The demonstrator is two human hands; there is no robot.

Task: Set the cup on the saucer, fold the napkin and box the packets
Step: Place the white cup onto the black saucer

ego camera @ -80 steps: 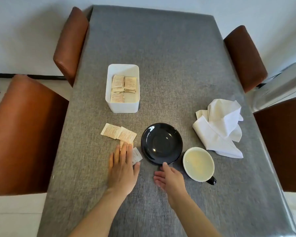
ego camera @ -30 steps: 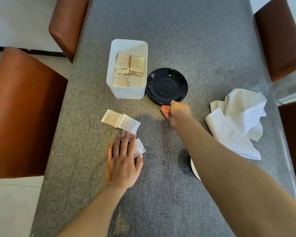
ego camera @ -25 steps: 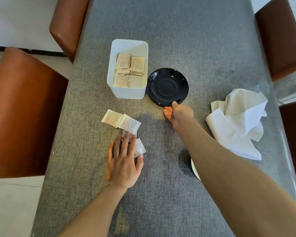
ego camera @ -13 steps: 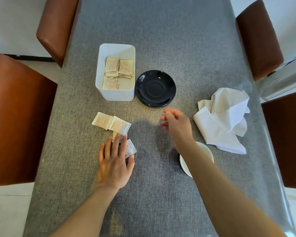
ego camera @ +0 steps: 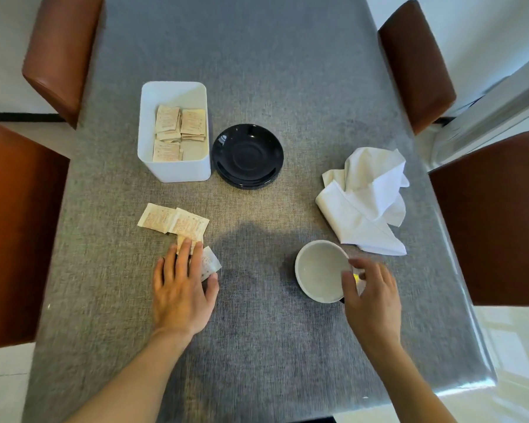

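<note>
The grey counter [ego camera: 257, 71] carries a box [ego camera: 177, 175], saucer [ego camera: 248, 155], napkin [ego camera: 364, 203], cup [ego camera: 319, 274] and loose packets [ego camera: 173, 221].

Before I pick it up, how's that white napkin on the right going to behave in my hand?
The napkin lies crumpled in soft folds, so it will probably hang limp and unfold when lifted. It looks like thin cloth, so likely very light. Pushed across the woven grey table cover, it would probably bunch up rather than slide.
</note>
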